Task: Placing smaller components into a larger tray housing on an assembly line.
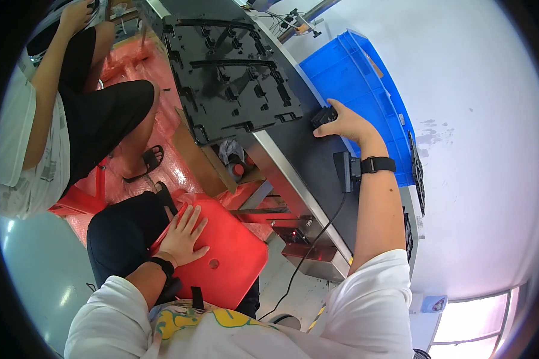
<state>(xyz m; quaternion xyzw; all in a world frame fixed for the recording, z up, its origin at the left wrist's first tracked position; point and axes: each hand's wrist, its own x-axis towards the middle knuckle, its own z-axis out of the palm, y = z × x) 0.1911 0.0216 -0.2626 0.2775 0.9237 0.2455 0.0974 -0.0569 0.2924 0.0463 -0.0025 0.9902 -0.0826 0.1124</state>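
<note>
My right hand [348, 124] is closed round a small black block-like piece [323, 118] at the far edge of the dark worktop [322, 160]. Its exact kind is hard to make out. Flat on a red plastic stool seat [236, 254] lies my left hand [184, 240], its fingers spread and holding nothing. Left of the right hand, on the worktop, is a black plastic tray [239, 87] with raised ribs and clips. A black strapped device [346, 170] sits at my right wrist, with a cable hanging from it.
Beyond the right hand stands a blue plastic crate [365, 78] against the white wall. A seated person in black shorts [105, 113] is at the left. Below the worktop are an open cardboard box [203, 158] and a metal control box [314, 262].
</note>
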